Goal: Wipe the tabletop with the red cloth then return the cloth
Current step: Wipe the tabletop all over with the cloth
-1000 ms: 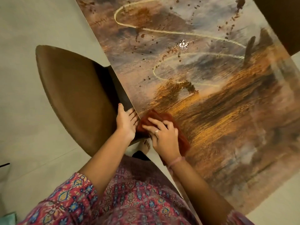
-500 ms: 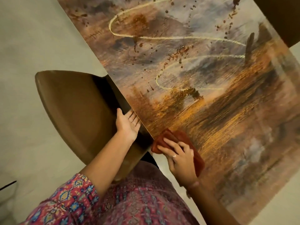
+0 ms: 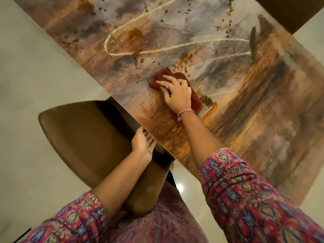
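head | right hand [image 3: 177,95] flat, fingers spread, pressing red cloth [image 3: 193,100] | moved from tabletop [image 3: 254,120] edge inward toward crumbs [image 3: 185,63] | left hand [image 3: 142,146] relaxed at edge | wiping midway

Brown chair [image 3: 84,142] tucked under near table edge, curved back facing out, seat mostly hidden. 2nd dark brown chair [image 3: 287,13] at far corner, top right, partly cut off. Pale glossy floor [image 3: 31,71] all around w/ a light reflection [image 3: 179,187]. Thin dark object [image 3: 22,235] bottom left, can't ID.
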`<move>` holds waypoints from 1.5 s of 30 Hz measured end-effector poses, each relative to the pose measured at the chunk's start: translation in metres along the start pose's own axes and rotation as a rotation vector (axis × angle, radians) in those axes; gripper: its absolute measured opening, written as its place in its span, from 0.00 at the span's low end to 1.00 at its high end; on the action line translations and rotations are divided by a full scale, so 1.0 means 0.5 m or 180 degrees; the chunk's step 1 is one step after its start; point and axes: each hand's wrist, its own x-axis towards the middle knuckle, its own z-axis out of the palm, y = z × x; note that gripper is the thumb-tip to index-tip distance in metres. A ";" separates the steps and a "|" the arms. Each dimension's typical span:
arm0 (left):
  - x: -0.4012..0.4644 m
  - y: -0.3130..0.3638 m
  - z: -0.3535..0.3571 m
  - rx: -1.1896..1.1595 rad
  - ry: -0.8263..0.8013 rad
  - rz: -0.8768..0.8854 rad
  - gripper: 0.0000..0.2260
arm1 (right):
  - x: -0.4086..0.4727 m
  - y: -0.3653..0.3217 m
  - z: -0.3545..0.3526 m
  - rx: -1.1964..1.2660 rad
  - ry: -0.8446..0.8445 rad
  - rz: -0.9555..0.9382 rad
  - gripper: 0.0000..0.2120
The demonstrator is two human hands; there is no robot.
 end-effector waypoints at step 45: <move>0.014 -0.045 0.076 -0.0305 0.0776 0.0132 0.36 | -0.246 0.153 -0.043 -0.0305 0.0348 0.0491 0.18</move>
